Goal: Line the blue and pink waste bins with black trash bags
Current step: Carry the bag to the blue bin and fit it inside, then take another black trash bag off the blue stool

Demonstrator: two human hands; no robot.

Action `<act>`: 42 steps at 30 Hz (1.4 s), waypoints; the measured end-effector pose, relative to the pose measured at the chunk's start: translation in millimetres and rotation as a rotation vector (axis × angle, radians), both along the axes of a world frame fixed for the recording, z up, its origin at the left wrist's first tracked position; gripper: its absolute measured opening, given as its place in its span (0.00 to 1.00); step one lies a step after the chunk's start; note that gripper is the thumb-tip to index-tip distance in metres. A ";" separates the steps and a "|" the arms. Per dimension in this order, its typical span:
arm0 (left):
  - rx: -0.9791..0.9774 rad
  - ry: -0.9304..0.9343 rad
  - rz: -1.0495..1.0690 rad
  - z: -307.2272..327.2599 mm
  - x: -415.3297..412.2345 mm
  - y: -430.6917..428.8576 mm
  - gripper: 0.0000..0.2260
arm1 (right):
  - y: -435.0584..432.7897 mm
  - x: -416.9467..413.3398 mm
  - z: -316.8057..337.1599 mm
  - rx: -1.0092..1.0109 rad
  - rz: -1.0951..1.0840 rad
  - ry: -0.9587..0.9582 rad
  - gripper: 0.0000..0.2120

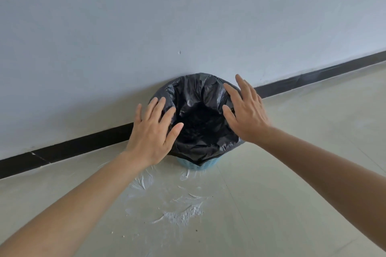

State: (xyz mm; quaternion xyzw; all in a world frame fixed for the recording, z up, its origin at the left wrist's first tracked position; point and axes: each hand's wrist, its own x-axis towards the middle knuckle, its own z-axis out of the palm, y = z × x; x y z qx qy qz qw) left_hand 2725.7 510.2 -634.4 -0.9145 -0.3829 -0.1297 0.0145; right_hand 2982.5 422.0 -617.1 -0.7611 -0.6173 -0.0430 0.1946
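here both grips, left (153, 131) and right (245, 113), spread flat, perhaps touching the bag (200, 123).

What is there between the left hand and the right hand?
In the head view, the open mouth of the black trash bag lies between the left hand and the right hand. The bag lines the blue bin.
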 end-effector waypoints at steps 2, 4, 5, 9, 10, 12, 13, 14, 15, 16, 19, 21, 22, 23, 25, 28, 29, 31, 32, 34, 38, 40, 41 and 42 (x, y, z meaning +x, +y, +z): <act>0.011 0.026 0.050 25.5 -6.6 10.9 0.30 | 5.2 -4.3 16.1 -0.019 0.007 -0.010 0.28; -0.005 0.065 0.108 54.5 -13.4 17.3 0.31 | 8.8 -11.0 38.4 -0.066 0.020 -0.053 0.29; -0.004 0.094 0.120 73.4 -17.8 19.3 0.31 | 10.0 -15.2 55.3 -0.094 0.030 -0.086 0.30; 0.080 0.169 0.110 170.3 -38.2 30.0 0.31 | 24.5 -33.4 152.9 -0.094 0.104 -0.142 0.33; 0.109 0.173 0.111 205.9 -44.4 35.4 0.31 | 32.3 -38.6 188.8 -0.076 0.135 -0.160 0.34; 0.156 0.174 0.130 285.7 -57.3 46.9 0.31 | 48.3 -50.1 268.1 -0.036 0.186 -0.201 0.34; 0.180 0.170 0.139 331.3 -65.5 53.4 0.31 | 56.7 -57.2 312.4 -0.006 0.208 -0.213 0.34; 0.208 0.159 0.147 372.0 -73.6 58.7 0.31 | 63.1 -63.4 351.3 0.021 0.220 -0.221 0.34; 0.239 0.151 0.160 423.9 -84.1 62.8 0.31 | 69.9 -71.2 401.3 0.055 0.237 -0.227 0.34; 0.265 0.141 0.170 476.7 -94.9 64.3 0.31 | 75.2 -79.8 451.9 0.085 0.258 -0.229 0.34; 0.339 0.082 0.248 630.5 -134.7 58.0 0.31 | 87.9 -115.0 600.6 0.205 0.315 -0.230 0.33; 0.366 0.023 0.337 730.4 -167.3 44.2 0.30 | 97.6 -147.5 697.7 0.292 0.366 -0.201 0.32; 0.371 0.001 0.391 773.9 -186.7 33.5 0.30 | 102.0 -169.0 738.3 0.319 0.392 -0.180 0.32; 0.381 -0.017 0.444 814.0 -208.4 21.5 0.30 | 106.6 -193.7 774.4 0.343 0.430 -0.151 0.32; 0.408 -0.031 0.550 870.7 -255.7 -5.0 0.30 | 115.4 -247.6 826.1 0.371 0.521 -0.093 0.32; 0.464 0.028 0.699 915.7 -342.3 -53.6 0.30 | 124.2 -354.7 872.3 0.406 0.751 -0.074 0.32; 0.471 0.051 0.748 918.4 -370.0 -67.5 0.30 | 124.8 -389.3 878.4 0.427 0.822 -0.075 0.32; 0.480 0.081 0.908 918.3 -439.2 -106.5 0.30 | 117.9 -477.5 887.0 0.442 0.987 -0.058 0.31; 0.471 0.080 0.990 916.5 -475.9 -128.4 0.31 | 111.5 -524.2 887.7 0.445 1.061 -0.056 0.31; 0.452 0.110 1.134 915.1 -546.1 -169.9 0.31 | 98.1 -611.7 889.7 0.449 1.174 -0.067 0.31; 0.408 0.154 1.439 925.7 -680.2 -265.0 0.32 | 49.5 -784.8 904.2 0.456 1.399 -0.037 0.31; 0.406 0.149 1.565 932.9 -730.1 -302.5 0.32 | 26.9 -850.4 910.9 0.459 1.466 -0.022 0.30; 0.398 0.130 1.628 935.4 -753.1 -318.6 0.32 | 15.7 -880.7 912.1 0.448 1.497 -0.031 0.30; 0.394 0.103 1.686 936.5 -774.0 -331.2 0.32 | 6.4 -908.6 911.4 0.443 1.524 -0.038 0.30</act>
